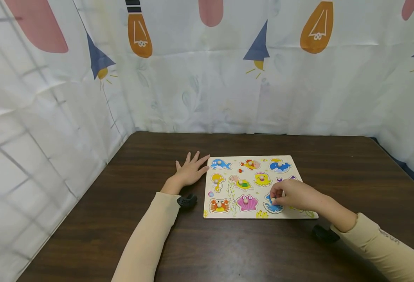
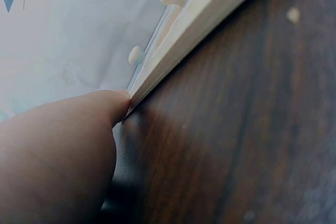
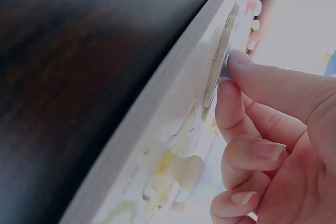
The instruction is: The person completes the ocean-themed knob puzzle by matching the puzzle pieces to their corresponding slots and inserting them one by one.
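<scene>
A wooden peg puzzle board (image 1: 236, 160) with sea-animal pieces lies on the table. My right hand (image 1: 295, 194) is over its lower right part, pinching the knob of a blue squid-like piece (image 1: 274, 208) between thumb and forefinger. In the right wrist view this piece (image 3: 218, 59) shows edge-on, slightly tilted over the board, the other fingers curled loosely. My left hand (image 1: 190, 172) lies on the table with fingers spread, fingertips at the board's upper left edge. Near the right hand are a pink shell piece (image 1: 247, 203) and a yellow octopus piece (image 1: 262, 179).
Other knobbed pieces sit on the board, among them a crab (image 1: 219, 205), a seahorse (image 1: 217, 182), a turtle (image 1: 242, 183) and a whale (image 1: 279, 166). The dark wooden table (image 1: 228, 250) ends at a patterned white curtain (image 1: 207, 94) behind and at the left.
</scene>
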